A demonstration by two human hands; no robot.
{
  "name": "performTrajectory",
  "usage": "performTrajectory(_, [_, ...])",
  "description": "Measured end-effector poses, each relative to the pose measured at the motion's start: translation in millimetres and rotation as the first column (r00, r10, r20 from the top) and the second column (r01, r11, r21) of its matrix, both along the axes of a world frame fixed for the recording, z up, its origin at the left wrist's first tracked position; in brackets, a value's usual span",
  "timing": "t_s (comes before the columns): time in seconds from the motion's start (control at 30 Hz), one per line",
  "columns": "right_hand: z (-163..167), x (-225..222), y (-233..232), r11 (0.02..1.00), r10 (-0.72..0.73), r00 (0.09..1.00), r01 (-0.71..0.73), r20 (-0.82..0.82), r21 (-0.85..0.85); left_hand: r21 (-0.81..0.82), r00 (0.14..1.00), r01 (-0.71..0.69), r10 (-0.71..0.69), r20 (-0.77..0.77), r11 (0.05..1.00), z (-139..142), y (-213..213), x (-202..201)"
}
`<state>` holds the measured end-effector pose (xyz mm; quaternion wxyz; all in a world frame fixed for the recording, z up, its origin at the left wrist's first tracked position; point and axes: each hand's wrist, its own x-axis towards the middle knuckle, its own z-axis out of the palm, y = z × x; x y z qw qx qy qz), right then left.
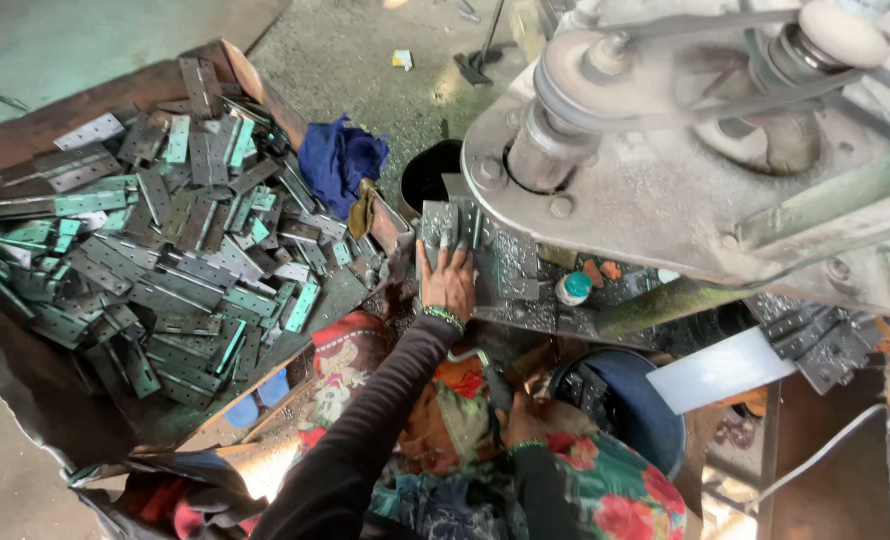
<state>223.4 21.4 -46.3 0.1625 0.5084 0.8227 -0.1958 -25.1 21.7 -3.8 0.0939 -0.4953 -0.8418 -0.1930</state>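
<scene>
Right hand [521, 418] lies low, grip seemingly closed; left hand [447, 283] presses flat on hinge plate [442, 226] under machine [665, 170].

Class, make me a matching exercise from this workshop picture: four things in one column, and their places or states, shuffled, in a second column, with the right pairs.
1 left hand
2 hinges
3 blue cloth
4 right hand

A piled in the tray
B low, by the lap
C pressing a plate on the machine table
D on the tray's edge

Pairs: 1-C, 2-A, 3-D, 4-B
</scene>
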Motion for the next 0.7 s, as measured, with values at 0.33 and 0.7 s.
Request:
performTrajectory(0.33, [-20, 20, 23, 0.998, 0.042, 0.981, -0.049, 0.19, 0.036, 0.13, 0.978, 0.189, -0.198, 0.06, 0.973, -14, -37, -1])
performTrajectory(0.7, [-62, 33, 90, 0.999, 0.016, 0.986, -0.009, 0.163, -0.043, -0.134, 0.447, -0.864, 0.862, 0.238, 0.485, -73, -254, -87])
